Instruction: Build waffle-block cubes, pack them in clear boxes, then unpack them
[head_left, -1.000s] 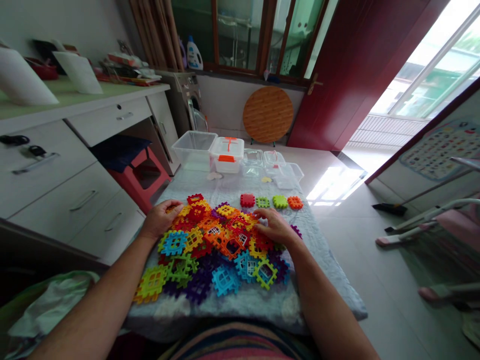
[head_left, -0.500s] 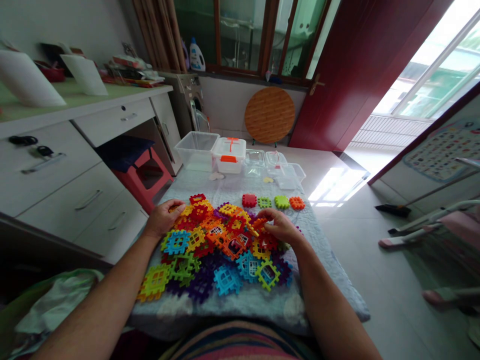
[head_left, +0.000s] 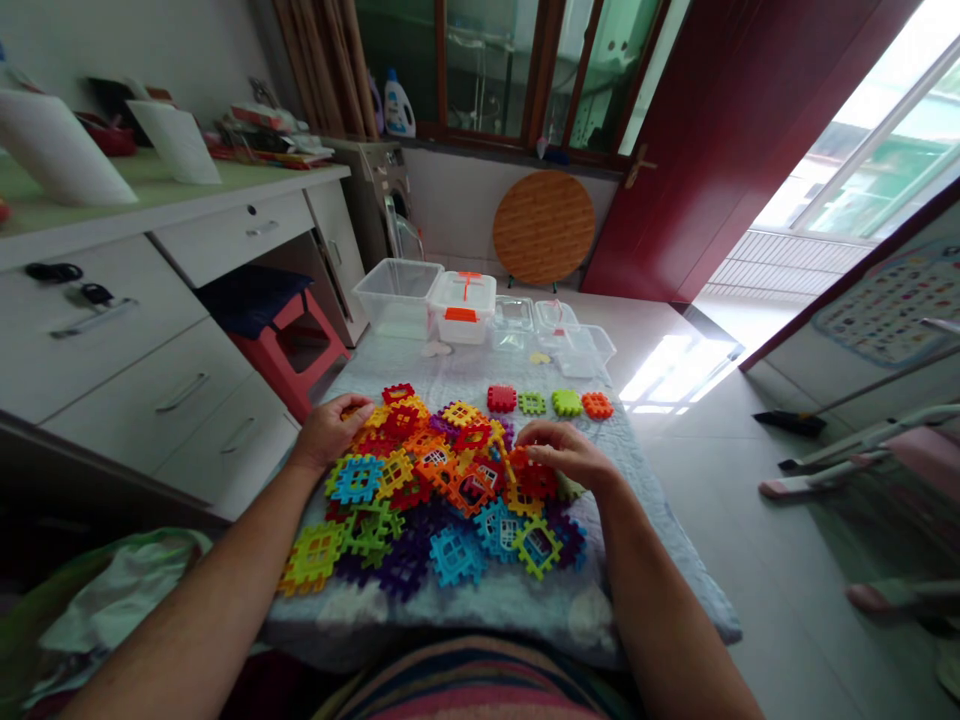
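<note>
A heap of colourful plastic interlocking blocks, many with window-like openings, lies on the cloth-covered table [head_left: 660, 570]. My left hand [head_left: 330, 432] is at the heap's far left edge, its fingers closed on a yellow-orange block [head_left: 349, 412] that they mostly hide. Over the right side of the heap, my right hand [head_left: 566, 452] has bent fingers, with thumb and forefinger apart above a red block [head_left: 536, 480]. Beside its fingertips a yellow block [head_left: 500, 452] leans on edge. Behind the heap, a red block [head_left: 502, 399], two green blocks [head_left: 567, 403] and an orange block [head_left: 597, 405] form a row.
At the table's far end stand an open clear bin [head_left: 397, 300], a lidded box with orange clips [head_left: 461, 308] and several small clear containers [head_left: 513, 322]. A red stool [head_left: 289, 345] is left of the table, by white drawers [head_left: 180, 390].
My right hand no longer shows the orange block at its fingertips, and its fingers have spread a little. The left hand stays nearly in place. The view has shifted slightly.
</note>
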